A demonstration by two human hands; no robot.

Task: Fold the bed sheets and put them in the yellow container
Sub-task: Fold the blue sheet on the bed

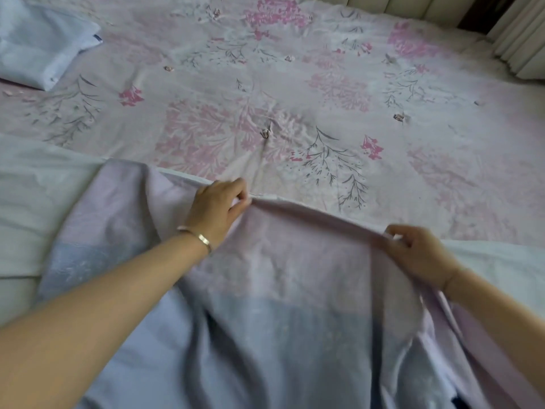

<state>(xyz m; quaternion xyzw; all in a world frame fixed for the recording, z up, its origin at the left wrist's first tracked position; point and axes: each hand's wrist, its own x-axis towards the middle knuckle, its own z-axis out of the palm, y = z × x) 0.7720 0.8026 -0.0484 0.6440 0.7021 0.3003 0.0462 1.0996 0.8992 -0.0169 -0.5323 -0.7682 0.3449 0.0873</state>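
The pale lilac-and-blue cotton bed sheet [280, 305] lies bunched over the near edge of the bed [295, 69], on its pink floral quilted cover; the left hand [216, 208] and right hand [418, 255] each have their fingers pinched on its far hem, holding that edge taut between them; folding looks barely begun; next, I'd judge, the hem must be carried over to meet the opposite edge squarely; no yellow container is in view.
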